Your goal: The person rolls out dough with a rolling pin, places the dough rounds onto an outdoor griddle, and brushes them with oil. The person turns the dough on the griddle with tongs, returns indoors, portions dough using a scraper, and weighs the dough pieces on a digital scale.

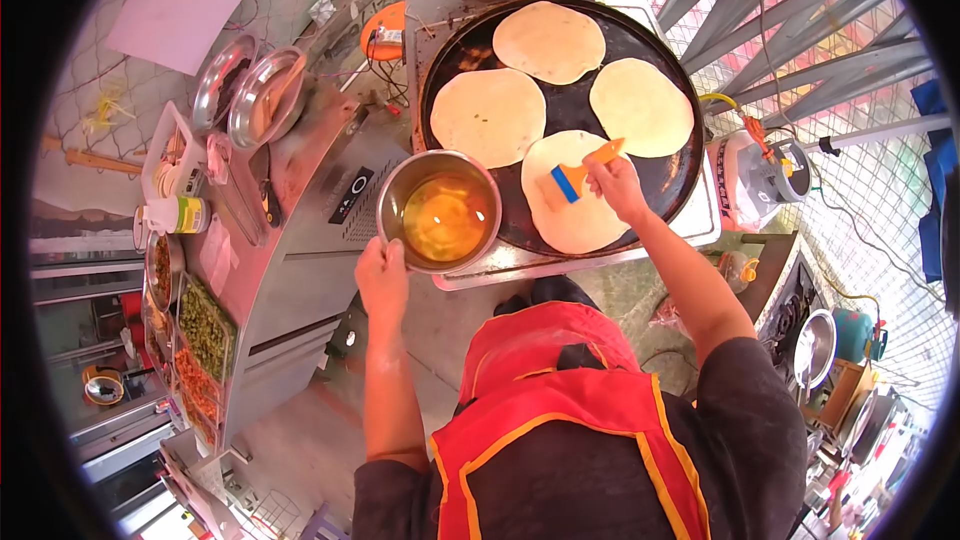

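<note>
Right hand [618,186] pinching brush [578,174], bristles over flatbread [575,230] just below; left hand [383,276] holding steel bowl [408,180] by near side, probably so its yellow liquid [442,225] sits within brush reach.

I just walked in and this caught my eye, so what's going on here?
A person in a red apron is at a large round griddle with four flatbreads lying on it. The left hand grips a metal bowl of yellow liquid by its near side. The right hand holds an orange and blue brush at the nearest flatbread; whether it touches the surface is hard to tell.
</note>
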The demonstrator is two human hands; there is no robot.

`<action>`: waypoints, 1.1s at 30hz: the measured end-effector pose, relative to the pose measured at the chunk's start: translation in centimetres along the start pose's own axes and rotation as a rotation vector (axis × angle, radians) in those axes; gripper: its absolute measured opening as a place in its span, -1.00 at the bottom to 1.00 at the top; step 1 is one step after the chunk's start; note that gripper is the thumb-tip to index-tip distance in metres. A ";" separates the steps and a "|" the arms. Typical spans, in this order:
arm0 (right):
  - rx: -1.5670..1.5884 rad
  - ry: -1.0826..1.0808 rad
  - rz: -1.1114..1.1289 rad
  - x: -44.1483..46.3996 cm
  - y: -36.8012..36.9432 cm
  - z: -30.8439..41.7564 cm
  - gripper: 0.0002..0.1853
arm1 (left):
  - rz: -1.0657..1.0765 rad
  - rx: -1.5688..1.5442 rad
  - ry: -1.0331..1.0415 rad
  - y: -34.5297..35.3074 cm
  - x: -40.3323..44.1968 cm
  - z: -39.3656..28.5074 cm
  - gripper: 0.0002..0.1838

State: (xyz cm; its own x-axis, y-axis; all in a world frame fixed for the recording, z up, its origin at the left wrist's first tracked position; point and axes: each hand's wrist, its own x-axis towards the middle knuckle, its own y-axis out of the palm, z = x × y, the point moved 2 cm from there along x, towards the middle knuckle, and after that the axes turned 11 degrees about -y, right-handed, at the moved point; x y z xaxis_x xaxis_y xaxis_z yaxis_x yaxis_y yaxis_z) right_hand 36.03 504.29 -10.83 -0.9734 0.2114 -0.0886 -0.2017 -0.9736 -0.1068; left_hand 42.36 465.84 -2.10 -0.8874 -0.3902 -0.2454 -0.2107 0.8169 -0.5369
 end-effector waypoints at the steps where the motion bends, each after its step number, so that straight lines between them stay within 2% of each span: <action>1: -0.057 -0.032 -0.054 1.7 -0.3 -0.4 -0.74 | 0.020 -0.042 -0.017 -0.2 -0.4 -1.0 -0.77; 2: -0.113 -0.064 -0.106 3.6 -0.5 -0.8 -0.74 | 0.018 -0.057 -0.034 -0.5 -0.6 -1.4 -0.77; 4: -0.757 -0.485 -0.194 7.9 -1.4 -0.6 -0.75 | 0.017 -0.085 -0.071 -0.9 -0.9 -1.8 -0.78; 5: -0.615 -0.371 -0.079 6.7 0.3 4.3 -0.76 | 0.017 -0.102 -0.078 -1.1 -1.0 -1.8 -0.78; 6: -0.501 -0.526 0.038 7.4 1.5 1.8 -0.82 | 0.019 -0.122 -0.085 -1.2 -1.0 -1.9 -0.79; 7: -0.623 -0.941 0.130 6.3 2.8 1.5 -0.79 | 0.020 -0.145 -0.091 -1.2 -1.0 -1.9 -0.79; 8: -0.687 -0.897 0.318 4.5 4.2 -0.4 -0.74 | 0.026 -0.145 -0.096 -1.4 -1.0 -1.7 -0.79; 10: -0.673 -0.848 0.652 -1.5 5.8 1.7 -0.74 | 0.043 -0.148 -0.101 -1.6 -0.8 -1.1 -0.80; 11: -0.682 -0.947 0.599 -4.1 6.1 1.1 -0.75 | 0.038 -0.151 -0.097 -1.7 -0.8 -0.8 -0.80; 12: -0.702 -0.777 0.715 -6.1 5.5 4.4 -0.70 | 0.033 -0.154 -0.094 -1.8 -0.9 -0.5 -0.80; 14: -0.564 -0.587 0.440 -5.7 3.2 3.8 -0.69 | 0.034 -0.170 -0.089 -1.6 -0.7 -0.5 -0.80; 16: -0.830 -0.191 0.375 -2.4 -1.0 5.0 -0.70 | 0.041 -0.178 -0.105 -1.8 -1.1 -0.4 -0.81; 18: -0.736 -0.137 0.015 0.7 -5.0 3.4 -0.74 | 0.062 -0.209 -0.105 -1.8 -0.8 0.2 -0.81; 20: -0.836 -0.433 -0.096 2.1 -6.8 3.7 -0.79 | 0.078 -0.262 -0.121 -1.7 -0.9 0.4 -0.82; 21: -0.853 -0.500 -0.024 2.2 -6.6 2.4 -0.84 | 0.078 -0.250 -0.122 -1.8 -1.1 0.2 -0.82; 22: -0.809 -0.755 0.050 0.3 -5.6 3.1 -0.79 | 0.078 -0.241 -0.120 -1.8 -1.2 -0.2 -0.81; 23: -0.937 -0.669 0.252 -1.8 -4.3 3.1 -0.69 | 0.078 -0.235 -0.119 -1.8 -1.3 -0.4 -0.81; 24: -0.800 -0.846 0.335 -3.9 -2.8 0.9 -0.63 | 0.083 -0.249 -0.122 -1.7 -1.4 -0.4 -0.81; 25: -0.868 -0.920 0.519 -6.4 -1.4 -0.5 -0.62 | 0.087 -0.264 -0.125 -1.6 -1.3 -0.4 -0.80; 26: -0.817 -1.017 0.443 -9.4 0.5 1.6 -0.61 | 0.089 -0.276 -0.128 -1.7 -1.2 -0.3 -0.80; 27: -0.786 -0.840 0.599 -11.3 1.4 2.2 -0.64 | 0.083 -0.246 -0.110 -1.9 -1.1 0.0 -0.79; 30: -0.477 -0.598 0.376 -11.6 -0.6 3.9 -0.77 | 0.068 -0.206 -0.086 -2.1 -0.8 0.7 -0.77; 31: -0.606 -0.352 0.193 -10.3 -2.1 3.9 -0.80 | 0.070 -0.222 -0.094 -2.0 -0.9 0.5 -0.76; 32: -0.417 -0.276 0.033 -8.6 -4.7 -0.9 -0.75 | 0.071 -0.239 -0.101 -2.0 -0.9 0.4 -0.76; 33: -0.433 -0.360 -0.075 -7.3 -6.3 1.4 -0.74 | 0.074 -0.245 -0.100 -2.1 -0.9 0.3 -0.76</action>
State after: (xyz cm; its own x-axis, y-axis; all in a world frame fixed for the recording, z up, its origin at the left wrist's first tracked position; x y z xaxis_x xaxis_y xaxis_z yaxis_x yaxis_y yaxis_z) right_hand 44.27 508.72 -8.08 -0.9490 0.1622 0.2703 -0.2827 -0.8170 -0.5025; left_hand 43.74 464.38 -1.01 -0.8617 -0.3557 -0.3618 -0.2505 0.9184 -0.3063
